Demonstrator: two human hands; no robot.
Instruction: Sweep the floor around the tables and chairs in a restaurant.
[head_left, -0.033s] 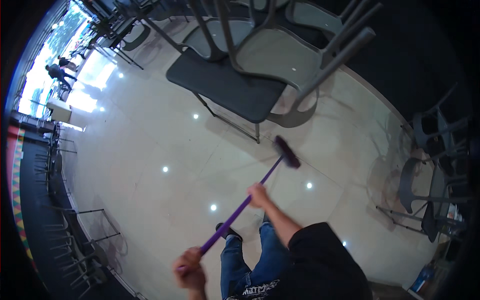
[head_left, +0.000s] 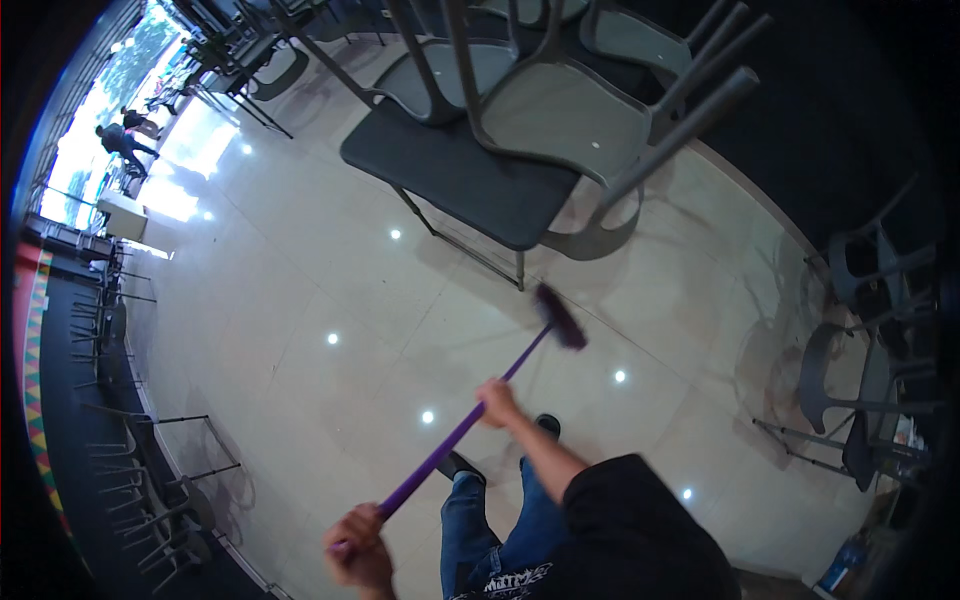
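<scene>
A purple broom runs slantwise in front of me, from the lower left up toward the middle. My left hand is closed round the top end of its handle. Lower down the handle, my right hand grips it with wrapped fingers. The dark bristled head, slightly blurred, is at the pale tiled floor, just short of a dark table's near leg. Whether the bristles touch the tiles I cannot tell.
Grey chairs rest upside down on the dark table ahead. More chairs and a table stand along the right, others on the left. Two people are near the bright far-left opening. A blue bottle is at lower right.
The broom and both my hands have shifted left and a little nearer to me. The bristled head has moved the same way across the floor. My right shoe now shows beside my right forearm.
</scene>
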